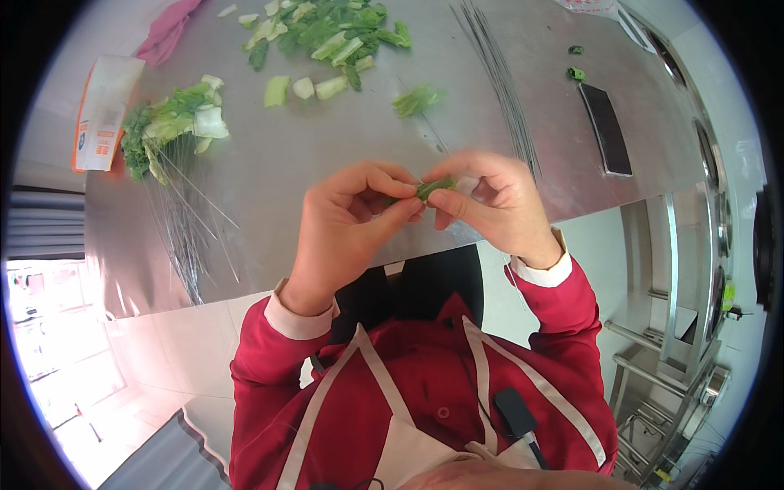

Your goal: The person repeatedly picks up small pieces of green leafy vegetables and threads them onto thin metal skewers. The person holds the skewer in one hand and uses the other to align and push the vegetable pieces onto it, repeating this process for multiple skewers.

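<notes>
My left hand and my right hand meet near the front edge of a metal table. Between their fingertips they pinch a small folded piece of green leaf; a thin wire hangs below my right hand. Just beyond lies a cut leafy piece with a thin skewer or wire by it. On the left, leafy pieces are threaded on a bundle of thin metal skewers or wires. More bare ones lie to the right. A pile of cut leafy greens rests at the far side.
A smartphone lies at the right, with two small leaf scraps above it. A white and orange packet and a pink cloth are at the far left. Pale stem pieces lie below the pile. A metal rack stands at right.
</notes>
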Demonstrator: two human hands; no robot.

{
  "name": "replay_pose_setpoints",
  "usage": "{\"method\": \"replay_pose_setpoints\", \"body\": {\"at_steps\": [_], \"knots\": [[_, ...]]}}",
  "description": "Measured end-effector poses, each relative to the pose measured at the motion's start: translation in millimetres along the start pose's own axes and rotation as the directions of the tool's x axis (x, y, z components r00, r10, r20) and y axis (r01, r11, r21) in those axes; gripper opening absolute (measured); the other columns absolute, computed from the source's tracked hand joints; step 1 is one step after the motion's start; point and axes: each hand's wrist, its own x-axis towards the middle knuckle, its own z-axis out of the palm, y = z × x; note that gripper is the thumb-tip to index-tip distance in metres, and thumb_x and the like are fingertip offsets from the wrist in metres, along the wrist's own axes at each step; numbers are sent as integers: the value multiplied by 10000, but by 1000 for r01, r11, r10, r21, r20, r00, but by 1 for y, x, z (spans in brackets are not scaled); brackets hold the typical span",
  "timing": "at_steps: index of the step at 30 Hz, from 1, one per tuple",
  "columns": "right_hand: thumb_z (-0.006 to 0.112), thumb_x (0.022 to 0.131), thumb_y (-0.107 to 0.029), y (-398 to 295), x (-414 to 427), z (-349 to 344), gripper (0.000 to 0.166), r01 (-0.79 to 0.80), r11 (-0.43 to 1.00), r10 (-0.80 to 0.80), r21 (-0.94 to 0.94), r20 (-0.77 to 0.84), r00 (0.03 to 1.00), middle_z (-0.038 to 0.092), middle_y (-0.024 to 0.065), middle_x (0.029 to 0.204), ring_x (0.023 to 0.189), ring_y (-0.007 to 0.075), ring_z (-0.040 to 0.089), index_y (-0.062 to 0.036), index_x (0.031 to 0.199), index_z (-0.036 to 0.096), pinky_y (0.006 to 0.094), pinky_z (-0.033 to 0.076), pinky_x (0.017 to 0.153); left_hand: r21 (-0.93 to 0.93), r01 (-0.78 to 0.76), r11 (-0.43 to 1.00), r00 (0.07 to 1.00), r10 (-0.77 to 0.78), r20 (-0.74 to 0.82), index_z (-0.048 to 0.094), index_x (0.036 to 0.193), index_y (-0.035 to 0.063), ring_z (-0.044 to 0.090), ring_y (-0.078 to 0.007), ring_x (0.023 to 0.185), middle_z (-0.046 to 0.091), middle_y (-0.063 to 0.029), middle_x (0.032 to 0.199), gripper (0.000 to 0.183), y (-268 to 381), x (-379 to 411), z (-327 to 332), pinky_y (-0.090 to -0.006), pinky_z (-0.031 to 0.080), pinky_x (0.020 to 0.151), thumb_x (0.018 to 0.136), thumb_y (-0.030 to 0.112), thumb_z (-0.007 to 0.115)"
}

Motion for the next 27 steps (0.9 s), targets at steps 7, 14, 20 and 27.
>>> {"method": "replay_pose_setpoints", "body": {"at_steps": [7, 14, 20, 27], "knots": [[594, 795, 33, 9, -3, 4, 99, 93, 994, -91, 58, -41, 995, 634, 13, 718, 640, 48, 599, -16, 881, 605, 170, 371, 468, -108, 90, 990, 995, -93, -28, 538, 963, -51, 600, -143, 814, 607, -98, 929, 172, 4, -3, 8, -256, 496, 724, 802, -59, 597], [624, 782, -9, 13, -2, -1, 115, 80, 984, -79, -157, 12, 997, 619, 0, 694, 607, 36, 575, -28, 892, 600, 186, 326, 447, 9, 143, 990, 989, -142, -50, 549, 953, -47, 598, -138, 786, 620, -89, 887, 139, -1, -5, 6, -249, 487, 703, 818, -53, 579], [573, 784, 105, 3, 0, 1, 178, -60, 997, 64, -48, 93, 994, 608, 90, 844, 673, 130, 601, 31, 945, 581, 230, 492, 570, 20, -21, 1000, 997, 22, -77, 555, 943, -50, 598, -143, 790, 600, -87, 878, 163, -10, -8, 7, -249, 484, 731, 789, -87, 594], [579, 751, 136, 10, -1, 5, 190, 166, 976, -161, -144, 48, 986, 618, 88, 796, 632, 142, 606, 37, 911, 600, 236, 488, 536, -135, 111, 985, 988, -124, -87, 539, 969, -49, 601, -134, 774, 609, -85, 854, 160, 0, -9, 11, -249, 491, 712, 816, -53, 584]]}}
